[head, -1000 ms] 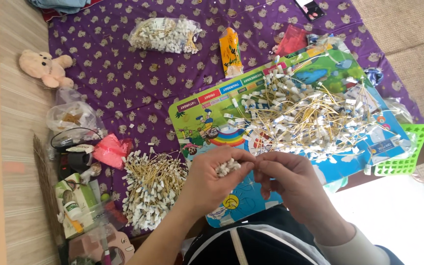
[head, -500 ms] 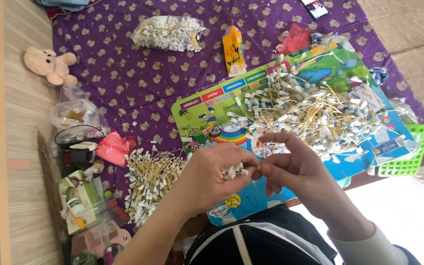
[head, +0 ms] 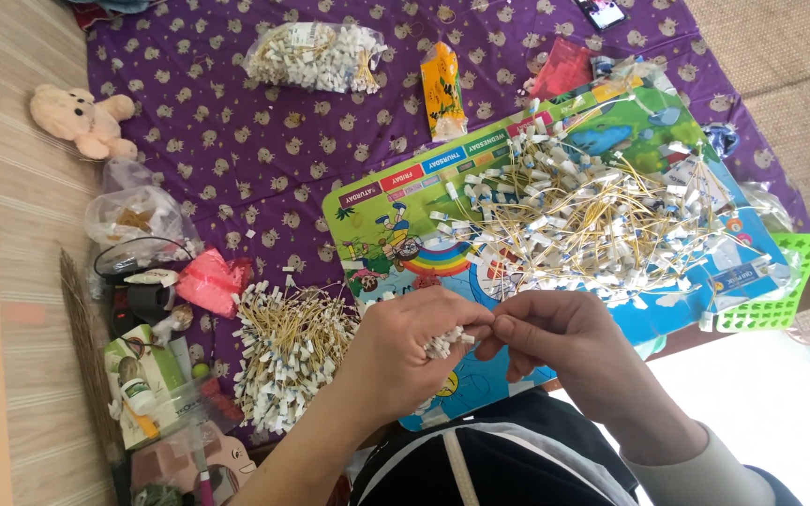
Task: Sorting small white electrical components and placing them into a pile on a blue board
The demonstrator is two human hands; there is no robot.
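My left hand (head: 412,345) is closed on a small bunch of white tags (head: 445,344) with yellow strings. My right hand (head: 555,335) meets it fingertip to fingertip, pinching at the same bunch. Both hands hover over the near edge of a colourful board (head: 396,201). A big loose heap of white tags on yellow strings (head: 592,220) covers the board's middle and right. A tidier pile of tags (head: 288,351) lies on the purple patterned cloth (head: 236,131), just left of my left hand.
A clear bag of tags (head: 316,54), an orange packet (head: 443,89) and a phone (head: 600,11) lie at the far side. A pink soft toy (head: 82,117), plastic bags, a pink packet (head: 208,281) and small boxes crowd the left. A green basket (head: 780,281) sits at right.
The view has shifted slightly. My hands stay together on the bunch of tags, with my right fingers now closed against my left fingertips.
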